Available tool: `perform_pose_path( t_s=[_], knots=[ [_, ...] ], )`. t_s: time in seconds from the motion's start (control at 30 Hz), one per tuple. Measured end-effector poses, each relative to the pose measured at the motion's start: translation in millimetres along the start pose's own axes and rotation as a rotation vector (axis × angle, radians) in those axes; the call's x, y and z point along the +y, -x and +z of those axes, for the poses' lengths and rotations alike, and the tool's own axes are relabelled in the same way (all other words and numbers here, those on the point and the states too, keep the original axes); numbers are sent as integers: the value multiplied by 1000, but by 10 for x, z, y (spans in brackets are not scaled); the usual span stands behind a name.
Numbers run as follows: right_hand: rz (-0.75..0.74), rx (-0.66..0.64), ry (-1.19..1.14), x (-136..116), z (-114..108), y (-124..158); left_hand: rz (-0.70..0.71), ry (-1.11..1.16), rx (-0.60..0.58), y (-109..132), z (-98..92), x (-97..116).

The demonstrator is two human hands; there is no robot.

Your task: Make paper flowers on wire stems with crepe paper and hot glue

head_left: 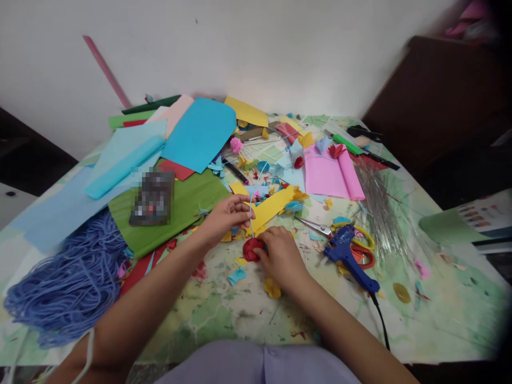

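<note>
My left hand [232,216] pinches a thin pale-blue stem [251,226] between thumb and fingers above the middle of the table. The stem runs down to a red paper flower [251,250]. Closed on the flower's right side is my right hand [282,253], its thumb and fingertips on the petals. Yellow paper strips [276,209] lie just beyond both hands. Near the flower are a small blue paper scrap [237,276] and a yellow paper flower [272,288].
A blue glue gun [350,258] and scissors [320,226] lie to the right, near silvery wires [380,213]. Blue yarn [72,282], green paper [192,208] and a blurred dark object [152,197] are on the left. Pink paper [326,173] lies behind.
</note>
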State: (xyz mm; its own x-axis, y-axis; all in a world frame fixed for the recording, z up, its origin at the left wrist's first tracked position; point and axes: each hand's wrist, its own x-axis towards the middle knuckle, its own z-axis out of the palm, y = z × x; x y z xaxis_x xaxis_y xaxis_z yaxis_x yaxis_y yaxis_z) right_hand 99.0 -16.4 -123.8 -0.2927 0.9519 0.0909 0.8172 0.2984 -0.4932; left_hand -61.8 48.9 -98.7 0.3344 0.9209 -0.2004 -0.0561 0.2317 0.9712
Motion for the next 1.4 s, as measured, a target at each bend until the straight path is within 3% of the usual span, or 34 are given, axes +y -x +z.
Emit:
perform_pose_path(
  t_s=[0.27,0.4,0.53,0.63,0.8,0.97,1.23,1.4],
  knots=[
    [13,35,-277,42,-37,81,-6,-22,-7,-14,-48,-6],
    [-176,139,-361,85,-111,139,0,-28,-31,12,-12,-1],
    [-385,352,-299,97,-189,183,7,-13,-64,69,73,38],
    [-449,449,-248,75,-224,202,17,-4,-94,104,112,63],
    [-483,466,-235,50,-232,213,24,24,-109,129,117,73],
    [-396,410,-323,48,-233,214,6,38,-136,151,159,90],
    [39,342,-638,11,-213,185,-9,61,-176,176,239,41],
    [163,291,-710,32,-136,184,-25,58,-184,178,244,11]
  ],
)
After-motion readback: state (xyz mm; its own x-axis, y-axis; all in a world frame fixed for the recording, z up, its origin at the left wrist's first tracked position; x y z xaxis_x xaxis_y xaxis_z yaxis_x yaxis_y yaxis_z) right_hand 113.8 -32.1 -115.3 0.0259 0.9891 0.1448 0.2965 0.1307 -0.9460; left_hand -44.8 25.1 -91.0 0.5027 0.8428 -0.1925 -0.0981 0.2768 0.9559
